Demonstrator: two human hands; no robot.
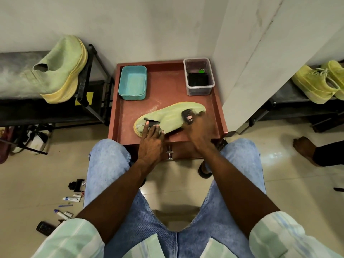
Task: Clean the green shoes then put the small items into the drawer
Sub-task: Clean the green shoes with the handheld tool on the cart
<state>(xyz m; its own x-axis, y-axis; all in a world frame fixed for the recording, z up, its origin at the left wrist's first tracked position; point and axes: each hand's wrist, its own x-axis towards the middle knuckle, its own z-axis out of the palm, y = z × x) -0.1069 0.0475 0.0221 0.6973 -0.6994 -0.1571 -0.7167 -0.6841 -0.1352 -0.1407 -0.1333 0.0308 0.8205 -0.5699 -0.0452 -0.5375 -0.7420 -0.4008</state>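
The red-brown tray-top cabinet (167, 86) carries a teal tub (132, 85), a clear container (199, 77) and a green shoe (169, 116). All three rest directly on its surface.

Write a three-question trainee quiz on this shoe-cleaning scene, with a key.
1. True or false: the left hand holds the green shoe near its opening.
2. What does the right hand press on the shoe? A) sponge B) dark brush C) cloth
3. Fill in: the blue tub and the clear box stand on the red ____.

Key: 1 true; 2 B; 3 table.
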